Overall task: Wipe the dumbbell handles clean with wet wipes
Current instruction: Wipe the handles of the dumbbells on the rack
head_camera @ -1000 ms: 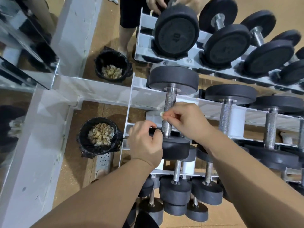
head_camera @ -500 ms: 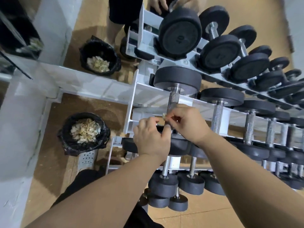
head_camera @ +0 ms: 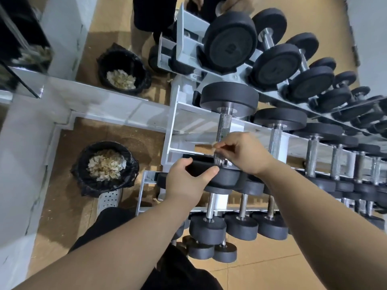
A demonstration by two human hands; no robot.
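Note:
A black dumbbell with a knurled steel handle (head_camera: 224,126) lies on the top shelf of the white rack (head_camera: 173,126), leftmost in its row. My left hand (head_camera: 188,178) grips the near weight head (head_camera: 228,176) of this dumbbell, thumb on top. My right hand (head_camera: 243,153) pinches a small crumpled wet wipe (head_camera: 214,145) against the lower end of the handle. The part of the handle under my right fingers is hidden.
More dumbbells (head_camera: 276,135) fill the rack to the right and the lower shelves (head_camera: 209,227). A black-lined bin (head_camera: 104,166) holding used wipes stands on the floor at the left beside my shoe (head_camera: 110,198). A mirror behind the rack reflects everything.
The view swung left and down a little. My left hand slid from around the handle's base onto the near weight head. My right hand stays pinching the wipe low on the handle.

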